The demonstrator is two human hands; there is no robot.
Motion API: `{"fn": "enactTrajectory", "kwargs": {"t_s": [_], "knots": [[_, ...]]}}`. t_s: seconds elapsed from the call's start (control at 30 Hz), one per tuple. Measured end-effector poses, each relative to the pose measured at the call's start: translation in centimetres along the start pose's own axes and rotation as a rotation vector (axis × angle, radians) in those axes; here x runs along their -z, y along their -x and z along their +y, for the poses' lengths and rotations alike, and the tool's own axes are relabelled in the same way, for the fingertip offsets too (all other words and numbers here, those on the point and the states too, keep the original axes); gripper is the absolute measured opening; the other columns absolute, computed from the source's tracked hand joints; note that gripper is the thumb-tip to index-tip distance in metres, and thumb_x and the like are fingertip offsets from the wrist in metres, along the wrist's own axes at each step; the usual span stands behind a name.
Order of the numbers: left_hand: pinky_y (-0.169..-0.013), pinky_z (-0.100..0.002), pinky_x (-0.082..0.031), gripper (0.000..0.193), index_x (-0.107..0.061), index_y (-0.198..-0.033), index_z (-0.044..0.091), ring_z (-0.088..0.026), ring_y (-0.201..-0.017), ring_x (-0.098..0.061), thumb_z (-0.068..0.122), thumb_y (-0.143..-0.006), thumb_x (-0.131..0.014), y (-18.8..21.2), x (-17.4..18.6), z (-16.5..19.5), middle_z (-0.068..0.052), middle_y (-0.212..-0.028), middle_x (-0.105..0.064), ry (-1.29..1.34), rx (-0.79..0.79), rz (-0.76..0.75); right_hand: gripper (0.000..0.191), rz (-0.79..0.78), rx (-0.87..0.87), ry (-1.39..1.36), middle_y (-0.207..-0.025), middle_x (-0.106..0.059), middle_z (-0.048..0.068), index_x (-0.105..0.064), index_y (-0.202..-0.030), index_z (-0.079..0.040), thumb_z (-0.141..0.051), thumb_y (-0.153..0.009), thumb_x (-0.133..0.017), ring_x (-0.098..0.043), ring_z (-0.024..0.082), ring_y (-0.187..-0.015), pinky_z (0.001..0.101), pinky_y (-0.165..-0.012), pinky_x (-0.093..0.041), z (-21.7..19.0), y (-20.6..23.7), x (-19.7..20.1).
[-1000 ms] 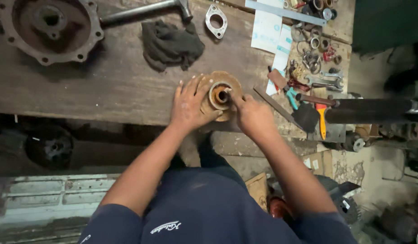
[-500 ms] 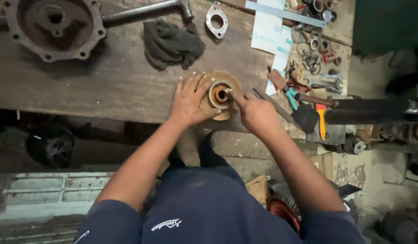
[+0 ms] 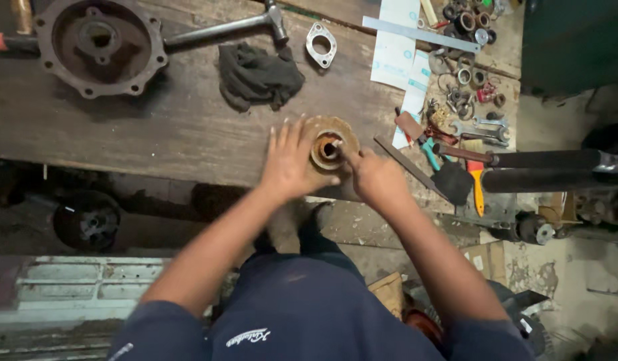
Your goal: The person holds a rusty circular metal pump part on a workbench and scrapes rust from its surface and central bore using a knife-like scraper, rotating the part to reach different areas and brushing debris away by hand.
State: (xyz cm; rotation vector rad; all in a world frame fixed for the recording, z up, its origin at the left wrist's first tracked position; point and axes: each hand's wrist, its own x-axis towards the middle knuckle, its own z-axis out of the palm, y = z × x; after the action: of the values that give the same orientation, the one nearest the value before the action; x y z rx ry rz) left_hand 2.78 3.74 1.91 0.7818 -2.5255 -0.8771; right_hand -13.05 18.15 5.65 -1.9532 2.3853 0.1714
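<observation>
Left hand [image 3: 290, 164] lay flat, fingers spread, steadying rusty round flanged hub [image 3: 329, 144]; right hand [image 3: 376, 179], loosely curled, fingertip probing its bore. Step judged: cleaning bore; next calls for firm bracing.

A worn wooden workbench [image 3: 155, 127] stands over a dusty concrete floor [image 3: 556, 281], dimly lit.

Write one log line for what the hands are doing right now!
left hand: flat on rusty round flange | right hand: fingertip in its center hub | place: wooden workbench
</observation>
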Motion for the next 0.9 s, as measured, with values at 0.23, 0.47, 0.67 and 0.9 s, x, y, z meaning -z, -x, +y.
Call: {"fn": "enactTrajectory", "kwargs": {"t_s": [0.23,0.47,0.67,0.9], "knots": [[-0.122,-0.066,-0.018,0.112,-0.045,-0.148,0.015,-0.043,-0.150,-0.028,0.065,-0.058,-0.090,0.7,-2.5,-0.3,-0.017,-0.159,-0.035,0.066,0.074,0.120,0.053,-0.035,0.047,0.019,-0.094,-0.067,0.016,-0.059,-0.141,-0.020,-0.010,-0.089,-0.057,-0.069,0.036,-0.066,0.0473,-0.057,-0.055,0.7,-0.4,0.0],[-0.119,-0.068,-0.015,0.114,-0.046,-0.149,0.018,-0.044,-0.148,-0.027,0.067,-0.056,-0.091,-0.2,-1.2,-0.9,-0.017,-0.158,-0.035,0.058,-0.008,-0.001,0.047,-0.007,0.054,0.026,-0.096,-0.068,0.017,-0.059,-0.137,-0.017,-0.014,-0.091,-0.059,-0.070,0.036,-0.072,0.0471,-0.060,-0.056,1.2,-0.4,-1.0],[-0.119,-0.070,-0.015,0.111,-0.049,-0.147,0.025,-0.042,-0.151,-0.027,0.067,-0.053,-0.090,-0.9,-0.9,-1.2,-0.010,-0.156,-0.040,0.006,-0.008,-0.093,0.053,0.007,0.035,0.004,-0.098,-0.068,0.016,-0.061,-0.140,-0.021,-0.010,-0.088,-0.060,-0.070,0.036,-0.071,0.0474,-0.061,-0.056,1.6,-1.0,-0.5],[-0.115,-0.071,-0.015,0.110,-0.053,-0.145,0.029,-0.050,-0.144,-0.027,0.063,-0.049,-0.093,-3.6,0.7,-3.3,-0.016,-0.154,-0.040,0.020,-0.203,-0.196,0.045,-0.003,-0.062,-0.178,-0.093,-0.068,0.015,-0.061,-0.138,-0.023,-0.017,-0.094,-0.058,-0.069,0.039,-0.075,0.0517,-0.058,-0.053,0.6,3.1,1.8]]}}
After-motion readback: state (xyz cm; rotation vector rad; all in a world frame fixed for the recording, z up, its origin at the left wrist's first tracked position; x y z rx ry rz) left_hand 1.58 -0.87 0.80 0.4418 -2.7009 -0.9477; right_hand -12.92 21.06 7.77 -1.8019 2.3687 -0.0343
